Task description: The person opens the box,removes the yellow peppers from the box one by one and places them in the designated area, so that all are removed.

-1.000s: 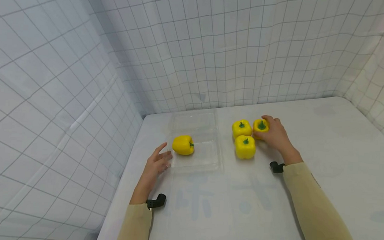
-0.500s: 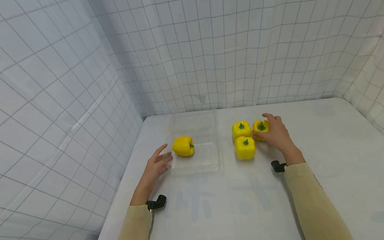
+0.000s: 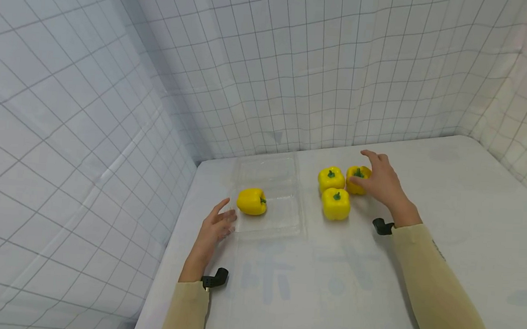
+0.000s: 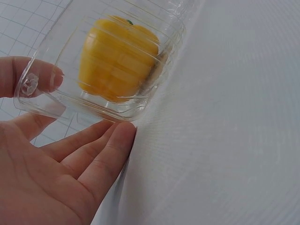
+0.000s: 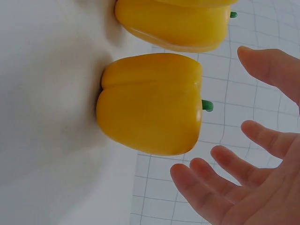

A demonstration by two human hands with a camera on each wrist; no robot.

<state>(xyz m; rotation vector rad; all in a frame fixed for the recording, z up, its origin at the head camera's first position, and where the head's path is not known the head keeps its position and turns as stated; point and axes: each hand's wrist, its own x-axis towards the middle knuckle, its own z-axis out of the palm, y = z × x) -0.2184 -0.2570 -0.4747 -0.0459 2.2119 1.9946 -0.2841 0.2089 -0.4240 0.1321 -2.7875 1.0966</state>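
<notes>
My left hand is at the left side of a clear plastic clamshell container, its fairly straight fingers touching the outer wall. Through the clear rim another digit shows. One yellow bell pepper lies on its side in the container, stem to the right. My right hand is spread beside an upright yellow bell pepper, with a gap between fingertips and pepper in the right wrist view. Two more peppers stand close by: one behind, one in front.
The container's other half lies unfolded toward the back. White cloth covers the table, and grid-patterned curtains rise behind it and on both sides. A black wrist camera sits at the left cuff.
My right hand's fingers have spread from around the right-hand pepper and drawn slightly back to the right, leaving it standing there. The left hand and the pepper in the container stay put.
</notes>
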